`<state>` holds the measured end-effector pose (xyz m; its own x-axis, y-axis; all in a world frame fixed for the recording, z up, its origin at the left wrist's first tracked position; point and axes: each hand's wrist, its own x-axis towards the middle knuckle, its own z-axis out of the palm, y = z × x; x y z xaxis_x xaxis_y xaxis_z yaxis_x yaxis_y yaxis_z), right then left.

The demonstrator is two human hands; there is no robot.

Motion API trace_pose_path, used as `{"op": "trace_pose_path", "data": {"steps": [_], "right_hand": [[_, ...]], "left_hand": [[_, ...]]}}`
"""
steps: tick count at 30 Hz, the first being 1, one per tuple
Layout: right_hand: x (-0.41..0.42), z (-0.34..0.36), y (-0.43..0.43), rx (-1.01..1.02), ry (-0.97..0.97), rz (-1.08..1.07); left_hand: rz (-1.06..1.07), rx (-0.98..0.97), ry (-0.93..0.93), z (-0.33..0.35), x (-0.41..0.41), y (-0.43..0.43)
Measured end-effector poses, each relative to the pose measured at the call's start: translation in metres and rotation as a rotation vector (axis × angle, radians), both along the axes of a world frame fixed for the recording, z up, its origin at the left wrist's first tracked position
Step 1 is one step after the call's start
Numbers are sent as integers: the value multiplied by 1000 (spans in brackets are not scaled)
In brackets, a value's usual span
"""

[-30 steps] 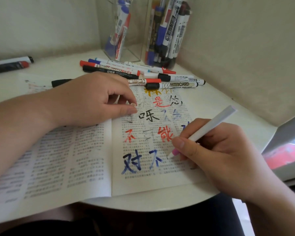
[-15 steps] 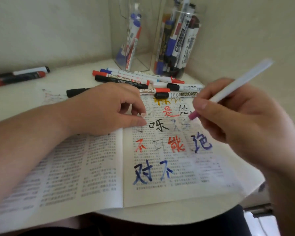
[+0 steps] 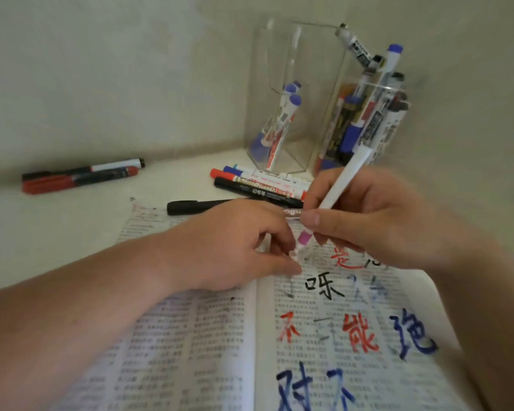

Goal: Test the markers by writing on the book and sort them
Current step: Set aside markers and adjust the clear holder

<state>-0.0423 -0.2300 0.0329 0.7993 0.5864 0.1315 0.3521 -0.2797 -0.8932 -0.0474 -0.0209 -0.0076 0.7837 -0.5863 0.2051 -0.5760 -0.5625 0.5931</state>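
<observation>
While our right hand (image 3: 368,221) pinches the white marker (image 3: 345,179) at frame centre, tip over the open book (image 3: 208,336), our left hand (image 3: 229,247) curls beside it; whether it holds anything, we cannot tell.

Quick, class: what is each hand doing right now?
Left hand: fingers curled, resting on the book; hold unclear.
Right hand: grips the white marker.

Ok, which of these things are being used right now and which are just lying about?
In use: white marker, right hand, left hand, book.
Lying about: loose markers, black pen, marker pair, clear holders.
</observation>
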Motion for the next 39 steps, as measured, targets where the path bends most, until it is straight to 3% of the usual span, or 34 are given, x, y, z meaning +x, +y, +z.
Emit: {"op": "trace_pose_path", "data": {"steps": [11, 16, 27, 35, 39], "right_hand": [[1, -3, -3, -48, -33, -29], [1, -5, -3, -223, -137, 7], [-5, -1, 5, -400, -245, -69], [-4, 5, 8, -372, -118, -78], [-6, 0, 8, -353, -149, -95]], "left_hand": [[-2, 29, 28, -2, 0, -4], [-16, 54, 46, -6, 4, -1], [-46, -2, 71, -15, 9, 1], [-35, -49, 74, -17, 8, 1], [-41, -51, 95, -16, 6, 0]]}}
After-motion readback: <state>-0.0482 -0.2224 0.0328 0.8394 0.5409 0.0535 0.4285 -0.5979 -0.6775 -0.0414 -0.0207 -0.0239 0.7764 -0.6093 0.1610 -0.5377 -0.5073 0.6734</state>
